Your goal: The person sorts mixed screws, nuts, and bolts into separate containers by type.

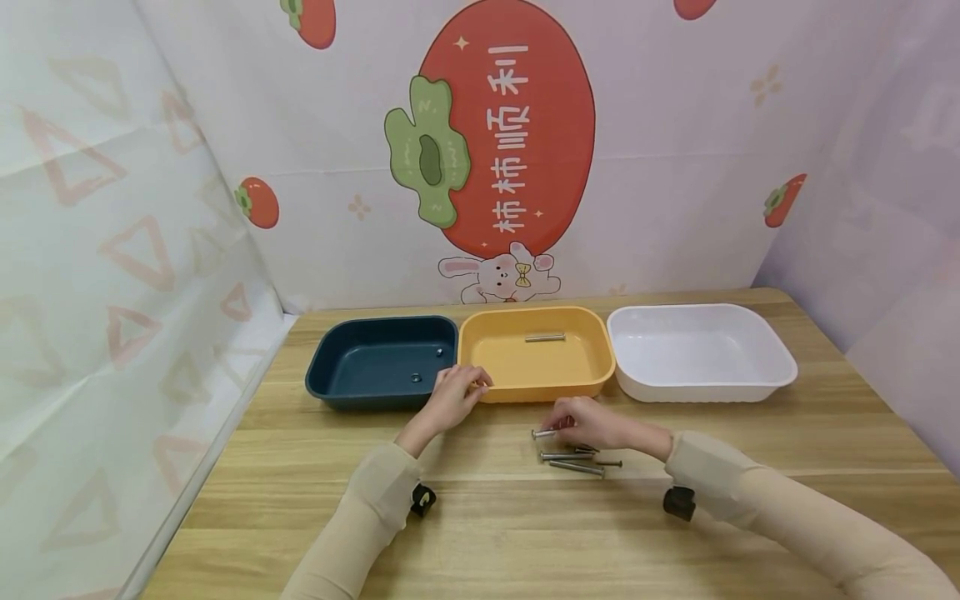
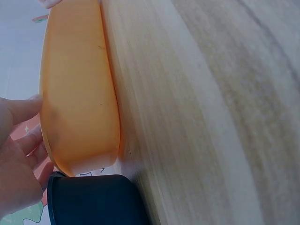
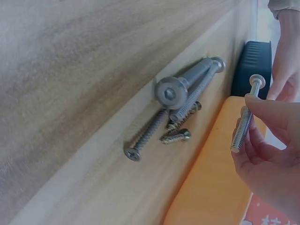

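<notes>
Two hands are here. The right hand (image 1: 592, 423) pinches one silver bolt (image 3: 241, 133) just above the table (image 1: 487, 533). Five screws (image 3: 191, 98), big and small, lie under it. The left hand (image 1: 453, 393) bends its fingers at the rim of the one yellow tray (image 1: 525, 367); I can't tell if it holds anything. One long screw (image 1: 545, 338) lies in that tray. Two little metal bits (image 1: 416, 378) sit in the one dark tray (image 1: 367, 371). One white tray (image 1: 697, 358) stands at the right.
</notes>
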Demonstrator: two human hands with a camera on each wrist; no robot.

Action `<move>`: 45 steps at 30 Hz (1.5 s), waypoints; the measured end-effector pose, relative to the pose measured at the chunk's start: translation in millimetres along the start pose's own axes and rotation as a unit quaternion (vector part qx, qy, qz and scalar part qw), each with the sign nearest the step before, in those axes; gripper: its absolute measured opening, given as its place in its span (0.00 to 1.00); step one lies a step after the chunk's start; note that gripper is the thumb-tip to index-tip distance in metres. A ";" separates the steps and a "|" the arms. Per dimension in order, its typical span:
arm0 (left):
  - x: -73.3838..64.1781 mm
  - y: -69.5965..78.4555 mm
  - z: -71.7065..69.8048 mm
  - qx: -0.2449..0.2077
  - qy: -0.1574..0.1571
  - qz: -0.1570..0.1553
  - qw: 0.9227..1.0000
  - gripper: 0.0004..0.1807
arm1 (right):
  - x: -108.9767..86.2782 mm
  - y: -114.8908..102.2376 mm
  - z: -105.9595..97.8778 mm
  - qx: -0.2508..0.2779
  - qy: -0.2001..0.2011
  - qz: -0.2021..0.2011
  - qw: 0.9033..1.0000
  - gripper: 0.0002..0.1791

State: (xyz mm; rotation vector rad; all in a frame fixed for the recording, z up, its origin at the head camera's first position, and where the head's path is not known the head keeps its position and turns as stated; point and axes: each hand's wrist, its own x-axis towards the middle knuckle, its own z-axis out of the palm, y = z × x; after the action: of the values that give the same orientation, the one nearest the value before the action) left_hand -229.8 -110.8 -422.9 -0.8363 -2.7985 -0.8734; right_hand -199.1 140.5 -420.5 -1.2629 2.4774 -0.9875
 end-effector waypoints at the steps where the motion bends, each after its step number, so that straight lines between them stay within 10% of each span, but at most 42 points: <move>1: 0.0 -0.2 0.2 0.000 0.001 0.000 1.000 0.03 | -0.5 -1.4 -1.7 0.001 0.001 0.002 1.000 0.10; 45: -0.8 0.2 -0.2 0.003 0.003 0.008 1.000 0.03 | 19.2 -3.8 -48.9 -0.026 0.061 0.042 0.997 0.08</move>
State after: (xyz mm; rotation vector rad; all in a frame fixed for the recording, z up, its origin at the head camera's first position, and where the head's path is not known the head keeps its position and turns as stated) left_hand -229.1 -111.1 -422.8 -0.8518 -2.7849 -0.8623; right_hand -230.2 147.3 -378.5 -1.1349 2.6403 -1.0139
